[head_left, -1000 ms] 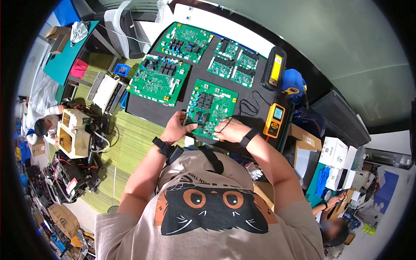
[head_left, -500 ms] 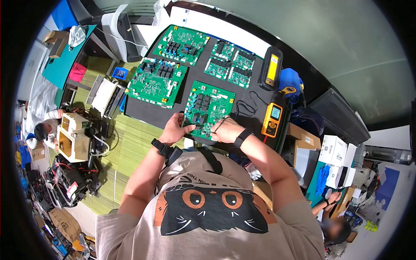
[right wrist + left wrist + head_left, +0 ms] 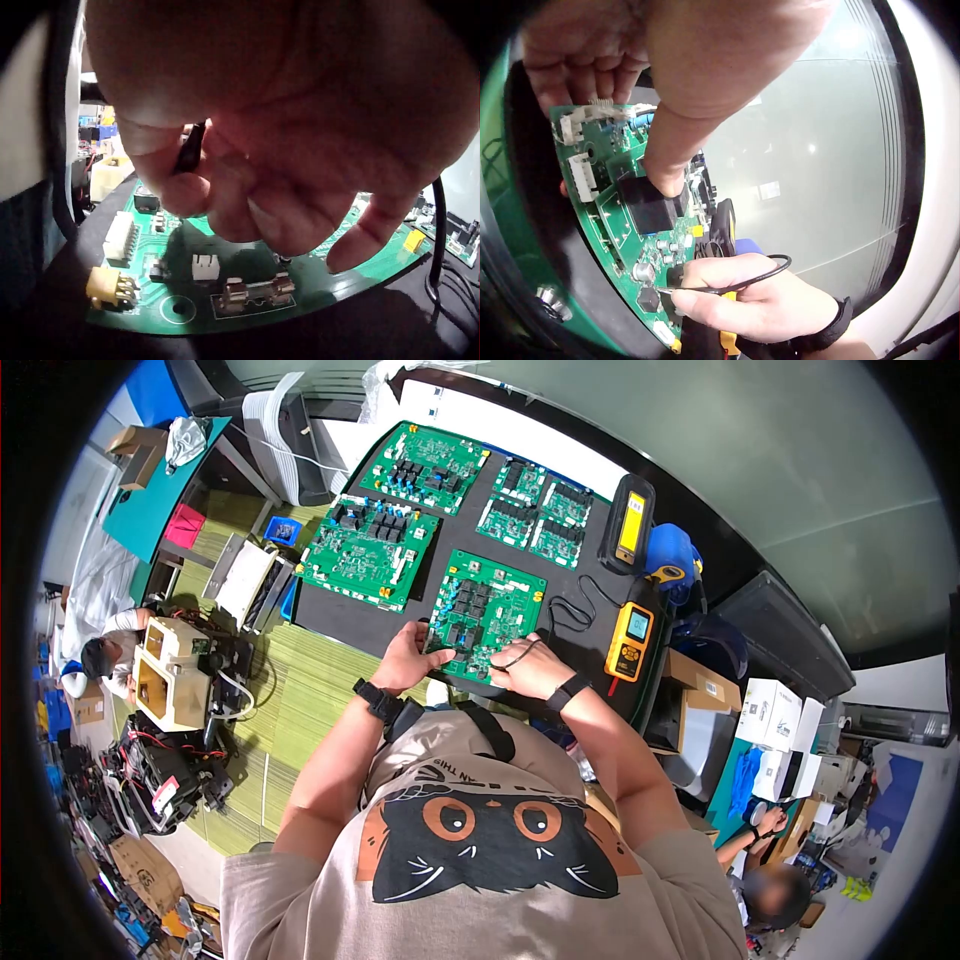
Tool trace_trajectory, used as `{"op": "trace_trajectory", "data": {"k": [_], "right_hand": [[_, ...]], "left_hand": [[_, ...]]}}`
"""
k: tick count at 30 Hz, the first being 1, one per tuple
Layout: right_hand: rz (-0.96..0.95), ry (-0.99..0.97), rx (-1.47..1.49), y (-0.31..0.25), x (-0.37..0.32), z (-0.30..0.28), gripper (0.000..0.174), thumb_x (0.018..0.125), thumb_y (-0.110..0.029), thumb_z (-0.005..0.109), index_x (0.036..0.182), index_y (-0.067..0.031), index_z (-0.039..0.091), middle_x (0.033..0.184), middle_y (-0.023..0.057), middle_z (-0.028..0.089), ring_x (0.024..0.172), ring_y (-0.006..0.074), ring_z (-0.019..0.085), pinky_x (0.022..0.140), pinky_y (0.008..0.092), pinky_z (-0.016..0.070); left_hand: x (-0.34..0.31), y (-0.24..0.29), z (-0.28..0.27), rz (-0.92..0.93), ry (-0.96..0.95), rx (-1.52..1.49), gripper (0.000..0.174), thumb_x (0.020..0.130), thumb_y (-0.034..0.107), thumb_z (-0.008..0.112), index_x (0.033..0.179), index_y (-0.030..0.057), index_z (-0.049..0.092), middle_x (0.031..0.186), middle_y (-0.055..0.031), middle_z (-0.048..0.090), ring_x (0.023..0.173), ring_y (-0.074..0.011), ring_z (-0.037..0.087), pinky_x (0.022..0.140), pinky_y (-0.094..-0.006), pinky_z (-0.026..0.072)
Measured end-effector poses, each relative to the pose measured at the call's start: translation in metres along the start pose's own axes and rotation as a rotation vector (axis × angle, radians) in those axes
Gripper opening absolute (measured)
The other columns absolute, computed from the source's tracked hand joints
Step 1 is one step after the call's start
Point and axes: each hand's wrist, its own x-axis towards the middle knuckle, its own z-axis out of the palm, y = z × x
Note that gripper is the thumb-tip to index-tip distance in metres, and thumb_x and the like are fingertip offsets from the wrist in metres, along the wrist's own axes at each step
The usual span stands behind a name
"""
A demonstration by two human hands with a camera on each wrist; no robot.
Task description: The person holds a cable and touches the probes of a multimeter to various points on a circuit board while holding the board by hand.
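Observation:
A green circuit board [image 3: 513, 605] with black relays lies at the table's near edge. My left hand [image 3: 404, 660] grips its left side; in the left wrist view the thumb [image 3: 667, 161] presses on a black component [image 3: 646, 206] while the fingers reach around the board's edge. Over the board's near right part, my right hand [image 3: 533, 666] pinches a thin black probe [image 3: 192, 148] with a cable. The probe's tip sits close to a round silver capacitor [image 3: 643, 271]. An orange handheld meter [image 3: 629, 643] with a lit screen lies to the right.
Two large boards [image 3: 425, 465] [image 3: 365, 555] and several small boards [image 3: 558, 540] lie farther back on the black table mat [image 3: 340, 612]. A black case [image 3: 629, 525] with a yellow label and a blue tool [image 3: 672, 550] stand at right. Black cable [image 3: 572, 612] loops beside the meter.
The right hand shifts slightly over the board's near right part, still holding the probe. My left hand keeps its grip on the board. The head view sways a little.

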Motion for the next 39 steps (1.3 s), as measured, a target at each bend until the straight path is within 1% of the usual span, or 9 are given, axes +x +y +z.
{"op": "trace_trajectory", "data": {"k": [3, 10, 12, 18, 21, 28, 31, 36, 39], "right_hand": [[-0.01, 0.062, 0.058, 0.0, -0.006, 0.008, 0.021, 0.085, -0.029, 0.062, 0.073, -0.0112, 0.061, 0.071, 0.0044, 0.061, 0.077, 0.0231, 0.061, 0.075, 0.0391, 0.0401], [-0.014, 0.077, 0.033, -0.008, -0.009, 0.005, 0.025, 0.086, -0.028, 0.06, 0.069, -0.0097, 0.056, 0.072, 0.0037, 0.06, 0.077, 0.0218, 0.059, 0.077, 0.0384, 0.0384], [0.035, 0.043, -0.003, -0.009, -0.009, 0.004, 0.022, 0.084, -0.03, 0.059, 0.072, -0.0111, 0.061, 0.073, 0.0035, 0.062, 0.08, 0.0232, 0.06, 0.079, 0.0403, 0.0396], [0.097, 0.174, -0.045, -0.016, -0.006, 0.002, 0.021, 0.08, -0.03, 0.06, 0.076, -0.0094, 0.061, 0.077, 0.0064, 0.063, 0.084, 0.0241, 0.06, 0.079, 0.0402, 0.04], [0.139, 0.148, -0.029, -0.021, -0.007, -0.003, 0.021, 0.08, -0.029, 0.061, 0.079, -0.0083, 0.061, 0.081, 0.0077, 0.063, 0.085, 0.0246, 0.061, 0.08, 0.0407, 0.0404], [0.114, 0.154, 0.017, -0.016, -0.011, 0.002, 0.019, 0.083, -0.028, 0.062, 0.088, -0.01, 0.064, 0.084, 0.0076, 0.063, 0.09, 0.0244, 0.06, 0.081, 0.0404, 0.0399], [0.126, 0.093, 0.006, -0.017, -0.01, -0.001, 0.018, 0.084, -0.028, 0.062, 0.09, -0.0111, 0.065, 0.085, 0.0068, 0.063, 0.091, 0.0241, 0.059, 0.082, 0.0402, 0.0395], [0.08, 0.217, -0.105, -0.026, -0.001, 0.005, 0.014, 0.083, -0.027, 0.065, 0.084, -0.0139, 0.062, 0.08, 0.0026, 0.059, 0.085, 0.0225, 0.058, 0.08, 0.0391, 0.039], [0.085, 0.234, -0.053, -0.029, 0.001, 0.004, 0.013, 0.084, -0.025, 0.063, 0.088, -0.0133, 0.063, 0.08, 0.0039, 0.062, 0.084, 0.0238, 0.06, 0.08, 0.0393, 0.0394]], "left_hand": [[0.002, -0.006, 0.001, 0.0, -0.014, -0.056, 0.058, 0.074, 0.019, 0.084, 0.113, -0.0059, 0.049, 0.1, -0.013, 0.065, 0.09, -0.0182, 0.064, 0.079, -0.0313, 0.0536], [0.004, -0.01, 0.001, 0.017, -0.007, -0.046, 0.058, 0.074, 0.019, 0.084, 0.113, -0.006, 0.049, 0.101, -0.0133, 0.065, 0.091, -0.0183, 0.064, 0.078, -0.0314, 0.0538], [0.004, -0.009, 0.002, 0.006, -0.007, -0.017, 0.059, 0.074, 0.02, 0.084, 0.114, -0.0061, 0.05, 0.102, -0.0137, 0.065, 0.091, -0.0188, 0.064, 0.079, -0.0315, 0.0538], [0.005, -0.013, 0.002, 0.027, -0.001, -0.032, 0.059, 0.074, 0.02, 0.084, 0.114, -0.0063, 0.05, 0.102, -0.014, 0.065, 0.091, -0.0194, 0.064, 0.079, -0.0321, 0.0536], [0.007, -0.018, 0.002, 0.016, -0.02, -0.061, 0.059, 0.074, 0.019, 0.084, 0.114, -0.0065, 0.049, 0.101, -0.0139, 0.065, 0.091, -0.0195, 0.064, 0.079, -0.0321, 0.0534], [0.007, -0.018, 0.003, 0.017, -0.019, -0.131, 0.06, 0.073, 0.019, 0.085, 0.114, -0.007, 0.049, 0.099, -0.0138, 0.065, 0.089, -0.0189, 0.064, 0.078, -0.0317, 0.0531], [0.006, -0.015, 0.002, 0.026, -0.003, -0.061, 0.061, 0.074, 0.019, 0.085, 0.115, -0.0075, 0.048, 0.099, -0.0143, 0.065, 0.09, -0.0186, 0.064, 0.079, -0.0317, 0.053], [0.003, -0.008, 0.001, 0.005, -0.005, -0.025, 0.062, 0.074, 0.02, 0.085, 0.116, -0.0075, 0.048, 0.101, -0.0151, 0.065, 0.091, -0.0193, 0.064, 0.079, -0.0318, 0.0531], [0.001, 0.0, -0.001, -0.014, -0.008, 0.03, 0.062, 0.074, 0.021, 0.085, 0.115, -0.0073, 0.048, 0.102, -0.0149, 0.064, 0.091, -0.0194, 0.064, 0.079, -0.0322, 0.0531]]}}
